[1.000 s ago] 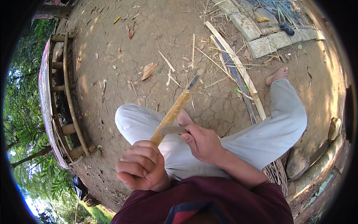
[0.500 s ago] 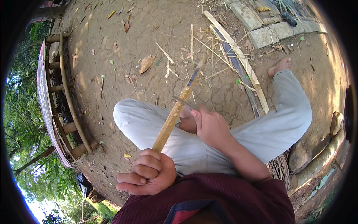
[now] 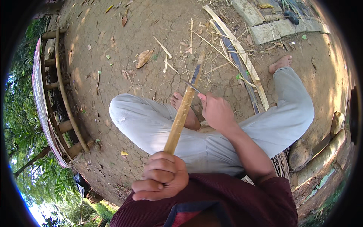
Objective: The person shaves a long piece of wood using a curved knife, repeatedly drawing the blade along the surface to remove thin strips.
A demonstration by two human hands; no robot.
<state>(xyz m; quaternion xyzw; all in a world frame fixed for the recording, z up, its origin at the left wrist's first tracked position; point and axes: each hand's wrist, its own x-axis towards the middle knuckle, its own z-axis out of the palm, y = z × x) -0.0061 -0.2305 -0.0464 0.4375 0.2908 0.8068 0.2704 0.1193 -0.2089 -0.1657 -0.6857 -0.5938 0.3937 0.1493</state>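
My left hand (image 3: 162,176) is closed in a fist around the near end of a long, flat bamboo strip (image 3: 178,123). The strip slants up and away over my crossed legs, its shaved face yellowish with small curls on it, and a dark patch shows near its far end. A small knife (image 3: 192,87) lies crosswise over the strip, just short of that patch. My right hand (image 3: 219,113) grips the knife, with the handle hidden inside the closed fingers and the thumb along it.
Beyond my legs, a pale split strip (image 3: 242,51) and a dark strip (image 3: 236,60) lie on cracked earth among thin shavings. Concrete blocks (image 3: 281,30) edge the far right. A bamboo frame (image 3: 65,85) stands at left, and logs (image 3: 321,160) lie at right.
The knife and my right hand have moved away from me along the strip toward its far end. My left hand has shifted slightly right, and the strip stands a little steeper.
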